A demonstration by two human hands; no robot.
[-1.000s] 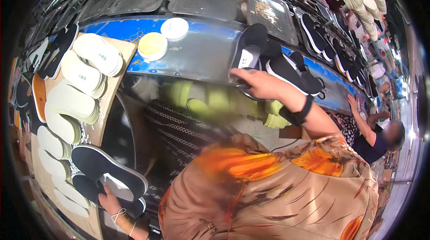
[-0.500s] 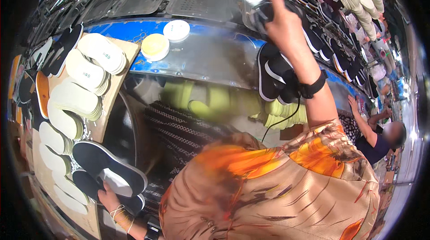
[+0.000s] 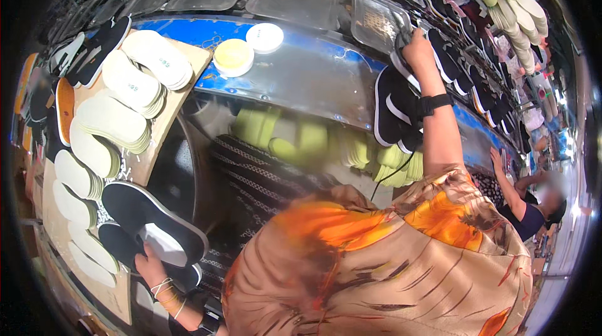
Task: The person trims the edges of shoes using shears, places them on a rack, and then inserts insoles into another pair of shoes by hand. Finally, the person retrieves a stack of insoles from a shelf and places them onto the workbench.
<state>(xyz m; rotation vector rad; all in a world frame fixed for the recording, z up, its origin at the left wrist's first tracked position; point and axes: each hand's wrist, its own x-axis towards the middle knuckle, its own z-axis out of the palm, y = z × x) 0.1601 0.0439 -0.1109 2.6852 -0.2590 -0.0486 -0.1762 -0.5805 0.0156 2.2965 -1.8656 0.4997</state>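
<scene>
Head view: since half a second ago the right hand (image 3: 417, 47) has stayed raised at the upper right, at the far edge of the grey metal worktop (image 3: 313, 79) with its blue rim, and has shifted only slightly. A second ago it was lower, at the middle of that worktop's front. Its fingers are curled around the strap of a black flip-flop (image 3: 401, 60); more black flip-flops with white straps (image 3: 392, 110) hang just below the wrist, beside a black wristband (image 3: 436, 103).

At the lower left, the left hand (image 3: 150, 267) has kept its place. Its fingers close narrowly on the lower edge of a black sole with a white inner patch (image 3: 157, 226), which lies against the tan board (image 3: 157, 141) of stacked cream soles (image 3: 113, 120). How far those fingers wrap behind, I cannot tell. Two round white lids (image 3: 248, 47) rest near the worktop's left end.
</scene>
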